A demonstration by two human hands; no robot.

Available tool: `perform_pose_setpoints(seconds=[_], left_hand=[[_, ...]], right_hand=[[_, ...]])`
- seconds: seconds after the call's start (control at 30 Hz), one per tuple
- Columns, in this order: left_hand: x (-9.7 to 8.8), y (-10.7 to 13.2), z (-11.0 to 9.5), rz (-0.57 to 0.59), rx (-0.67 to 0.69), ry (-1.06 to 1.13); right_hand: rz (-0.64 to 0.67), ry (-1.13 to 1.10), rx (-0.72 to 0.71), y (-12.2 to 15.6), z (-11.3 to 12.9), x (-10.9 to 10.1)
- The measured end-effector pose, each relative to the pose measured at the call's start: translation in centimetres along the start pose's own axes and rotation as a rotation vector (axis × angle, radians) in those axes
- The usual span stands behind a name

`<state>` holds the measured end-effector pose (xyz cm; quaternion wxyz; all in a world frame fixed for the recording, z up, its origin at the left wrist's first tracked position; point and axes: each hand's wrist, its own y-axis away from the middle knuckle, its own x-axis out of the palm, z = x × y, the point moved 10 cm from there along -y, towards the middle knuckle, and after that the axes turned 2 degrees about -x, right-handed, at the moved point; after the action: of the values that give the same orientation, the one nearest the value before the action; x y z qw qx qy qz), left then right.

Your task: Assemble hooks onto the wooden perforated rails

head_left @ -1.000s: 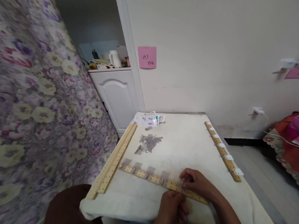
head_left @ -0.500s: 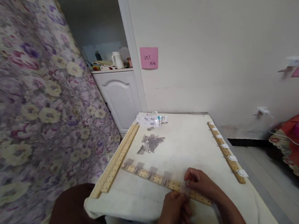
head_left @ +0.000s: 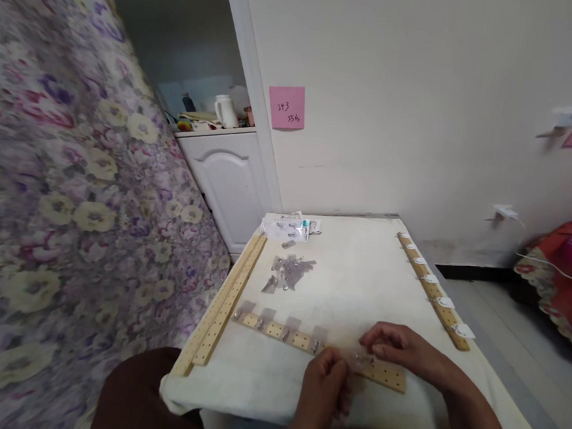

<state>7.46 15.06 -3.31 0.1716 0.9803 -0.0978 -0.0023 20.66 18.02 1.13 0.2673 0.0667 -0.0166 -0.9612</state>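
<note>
The scene is viewed from a head-worn camera, which is aimed forward and tipped down over the cloth-covered table. The left hand and right hand are seen from above, close by; the wall is faced farther off, and the floral curtain is taken in at the frame's left.

Across the near side of your table slants a perforated strip, your left hand at its middle, your right hand by its right-hand part; behind it, left of centre, sachets lie heaped, packets beyond; two parallel strips line the left edge, a tagged strip the right.
</note>
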Motion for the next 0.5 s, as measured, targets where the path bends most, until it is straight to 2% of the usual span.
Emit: perform_pose_setpoints(seconds=[0.1, 0.23, 0.37, 0.5], left_hand=[[0.3, 0.4, -1.8, 0.043, 0.072, -0.183], [-0.2, 0.7, -3.4, -0.008, 0.144, -0.343], [-0.9, 0.4, -3.6, -0.062, 0.139, -0.353], [-1.1, 0.3, -3.9, -0.067, 0.141, -0.249]], right_hand=[[-0.075, 0.018, -0.015, -0.6, 0.2, 0.2], [-0.038, -0.026, 0.053, -1.6, -0.8, 2.1], [0.005, -0.061, 0.053, -1.7, -1.0, 3.0], [0.043, -0.130, 0.015, -1.5, -0.7, 3.3]])
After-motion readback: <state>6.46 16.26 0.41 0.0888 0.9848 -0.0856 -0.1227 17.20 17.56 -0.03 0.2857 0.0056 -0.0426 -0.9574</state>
